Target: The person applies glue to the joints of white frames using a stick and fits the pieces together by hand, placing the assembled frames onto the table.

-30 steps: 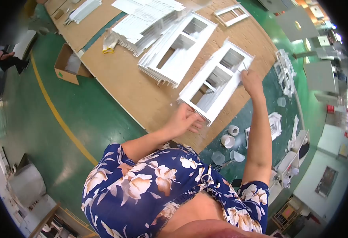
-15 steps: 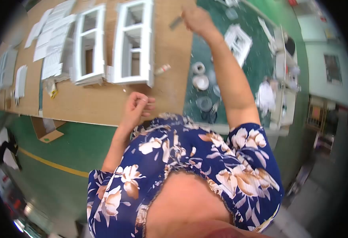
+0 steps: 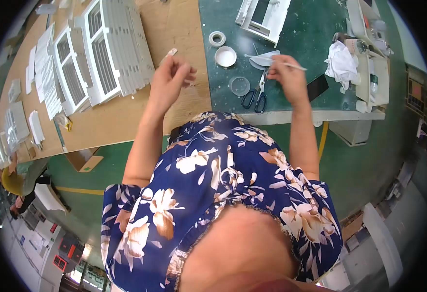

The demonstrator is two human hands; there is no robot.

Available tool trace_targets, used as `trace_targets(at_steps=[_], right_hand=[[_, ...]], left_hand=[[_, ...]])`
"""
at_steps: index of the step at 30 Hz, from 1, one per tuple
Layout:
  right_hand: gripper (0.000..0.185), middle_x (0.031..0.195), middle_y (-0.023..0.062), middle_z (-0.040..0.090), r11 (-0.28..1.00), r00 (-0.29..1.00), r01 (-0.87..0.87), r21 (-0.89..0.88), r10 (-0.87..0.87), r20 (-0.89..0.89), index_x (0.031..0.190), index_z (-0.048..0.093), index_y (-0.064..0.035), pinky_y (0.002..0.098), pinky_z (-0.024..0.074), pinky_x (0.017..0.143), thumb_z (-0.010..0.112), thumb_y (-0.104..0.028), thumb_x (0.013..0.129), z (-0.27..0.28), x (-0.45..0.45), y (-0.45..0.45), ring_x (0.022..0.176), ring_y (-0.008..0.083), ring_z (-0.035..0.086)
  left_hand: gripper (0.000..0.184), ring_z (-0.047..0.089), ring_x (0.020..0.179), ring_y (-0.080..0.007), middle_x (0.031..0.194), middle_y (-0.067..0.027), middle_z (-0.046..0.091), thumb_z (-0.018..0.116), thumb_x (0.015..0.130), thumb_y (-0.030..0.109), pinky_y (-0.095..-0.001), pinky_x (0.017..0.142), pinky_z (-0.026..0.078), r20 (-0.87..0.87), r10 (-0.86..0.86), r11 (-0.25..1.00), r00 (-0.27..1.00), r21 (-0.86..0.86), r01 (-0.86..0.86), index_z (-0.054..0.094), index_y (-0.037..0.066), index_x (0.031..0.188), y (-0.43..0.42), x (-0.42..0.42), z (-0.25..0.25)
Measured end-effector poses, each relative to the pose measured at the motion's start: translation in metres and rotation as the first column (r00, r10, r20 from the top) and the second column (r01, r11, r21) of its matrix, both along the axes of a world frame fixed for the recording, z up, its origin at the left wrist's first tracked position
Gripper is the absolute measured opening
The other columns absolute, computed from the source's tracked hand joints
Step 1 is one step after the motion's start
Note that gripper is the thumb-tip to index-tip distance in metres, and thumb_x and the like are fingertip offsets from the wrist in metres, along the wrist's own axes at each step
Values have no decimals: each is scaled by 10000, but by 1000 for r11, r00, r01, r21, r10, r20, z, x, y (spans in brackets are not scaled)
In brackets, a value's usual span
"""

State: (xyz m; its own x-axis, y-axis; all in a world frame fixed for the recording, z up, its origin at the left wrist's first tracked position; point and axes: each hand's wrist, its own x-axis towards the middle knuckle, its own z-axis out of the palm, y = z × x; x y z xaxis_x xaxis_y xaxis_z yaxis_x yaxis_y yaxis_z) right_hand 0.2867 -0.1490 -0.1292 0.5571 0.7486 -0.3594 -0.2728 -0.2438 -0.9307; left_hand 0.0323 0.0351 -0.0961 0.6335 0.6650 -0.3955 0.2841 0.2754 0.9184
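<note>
My right hand (image 3: 288,82) is closed around a thin white stick (image 3: 297,66), above the green part of the table. Just left of it lie scissors (image 3: 257,92) with dark handles and a pale, flat curved piece (image 3: 263,59). My left hand (image 3: 168,80) hovers over the brown board, its fingers loosely bent, the thumb apart, and nothing visible in it. A small whitish tube (image 3: 172,51) shows just beyond its fingers. White slatted window-like frames (image 3: 105,58) stand in a stack to its left.
A white tub (image 3: 225,57), a tape roll (image 3: 217,39) and a clear cup (image 3: 239,86) stand between my hands. Farther back is a white frame (image 3: 275,22). On the right are a dark phone (image 3: 318,86), a white cloth (image 3: 342,64) and a shelf (image 3: 379,82).
My right hand has come back from far over the board to near the scissors. My left hand is farther forward. The view has shifted, showing more of the green table part.
</note>
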Motion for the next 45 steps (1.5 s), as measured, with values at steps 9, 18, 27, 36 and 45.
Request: trace_targets(at_steps=[9,18,27,36,45], right_hand=[[213,792,70,670,991,972,-127,-36,132,193,1001,587,-26,254,502,614,512,-217,942,-80,-37,39,669,115,620],[114,779,188,627,986,829,-167,-5,143,540,874,588,-37,421,482,627,562,-147,857,-89,-31,44,730,378,611],[91,813,176,631,987,786,-161,-4,131,604,882,557,-54,430,484,632,566,-137,848,-93,-39,46,738,371,612],[94,807,173,629,987,761,-154,49,87,643,878,561,-67,449,483,618,572,-151,839,-90,-44,46,710,377,610],[182,816,135,656,983,887,-181,4,162,432,979,603,-42,322,496,615,536,-197,911,-75,-40,36,695,246,632]], left_hand=[[232,640,736,-169,829,-86,654,619,864,242,-290,658,500,-255,-126,823,959,512,244,593,22,931,74,189,-32],[638,586,1055,-344,1111,-180,611,712,713,472,-445,872,475,-734,-65,665,676,473,577,517,13,1111,78,315,-69],[440,585,1050,-374,1116,-197,590,653,711,193,-444,900,473,-778,-139,689,613,369,624,488,13,1077,86,325,-76],[396,621,970,-342,1056,-216,626,653,722,246,-424,820,502,-720,3,683,694,509,524,548,-3,1012,88,330,-79],[270,569,706,-199,782,-29,591,564,867,317,-375,670,496,-103,-33,999,994,27,36,612,96,1014,103,266,-15]])
